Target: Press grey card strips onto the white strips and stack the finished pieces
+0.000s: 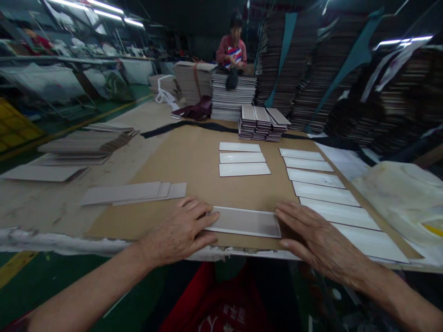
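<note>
Directly before me on the brown sheet lies a grey board strip [247, 221] with a white border showing around it. My left hand [183, 226] rests at its left end, fingertips on the strip and thumb apart, lower down on the table. At the opposite end is my right hand [311, 233], fingers stretched out and touching or nearly touching the short edge, thumb spread. Neither hand is wrapped round anything. Left of my left hand lie overlapping grey board strips [134, 192]. White strips [332, 198] are laid in a column close to my right hand.
Three white strips [244, 157] lie beyond the work, with stacked strips [258, 122] behind them. Grey boards [79, 143] are piled at left. A pale cloth bundle [404, 198] sits at right. Tall stacks [284, 60] and a seated person [233, 48] are at the back.
</note>
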Demonstrator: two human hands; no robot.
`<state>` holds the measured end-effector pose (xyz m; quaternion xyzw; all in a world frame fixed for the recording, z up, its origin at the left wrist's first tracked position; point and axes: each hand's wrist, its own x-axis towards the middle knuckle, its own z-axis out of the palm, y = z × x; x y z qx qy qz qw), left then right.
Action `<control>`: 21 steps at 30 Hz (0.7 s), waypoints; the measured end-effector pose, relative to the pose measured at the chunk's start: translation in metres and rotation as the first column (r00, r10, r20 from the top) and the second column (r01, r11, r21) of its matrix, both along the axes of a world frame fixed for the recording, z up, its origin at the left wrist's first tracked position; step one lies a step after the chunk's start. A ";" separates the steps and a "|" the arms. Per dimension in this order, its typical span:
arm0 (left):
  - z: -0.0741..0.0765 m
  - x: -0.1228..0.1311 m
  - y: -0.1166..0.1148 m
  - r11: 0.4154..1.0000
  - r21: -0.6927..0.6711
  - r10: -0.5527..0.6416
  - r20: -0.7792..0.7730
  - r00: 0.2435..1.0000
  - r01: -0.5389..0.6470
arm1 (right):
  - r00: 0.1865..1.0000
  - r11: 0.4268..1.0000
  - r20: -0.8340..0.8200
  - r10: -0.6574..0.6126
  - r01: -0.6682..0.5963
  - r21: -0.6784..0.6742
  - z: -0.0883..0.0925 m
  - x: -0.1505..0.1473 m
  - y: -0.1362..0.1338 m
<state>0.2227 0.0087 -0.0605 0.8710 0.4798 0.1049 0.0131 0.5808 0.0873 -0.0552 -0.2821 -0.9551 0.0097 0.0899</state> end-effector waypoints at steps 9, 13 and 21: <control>-0.004 -0.017 -0.007 0.999 -0.045 0.034 0.141 0.989 -0.028 | 0.999 0.978 -0.031 0.030 -0.036 -0.206 -0.006 -0.026 -0.029; -0.007 -0.023 -0.010 0.997 -0.027 0.072 0.170 0.983 -0.068 | 0.980 0.980 -0.076 0.186 -0.191 -0.056 -0.004 -0.031 -0.023; -0.017 -0.031 -0.019 0.983 0.084 0.138 0.229 0.964 -0.161 | 0.952 0.907 -0.260 0.162 -0.040 0.419 0.031 -0.001 0.050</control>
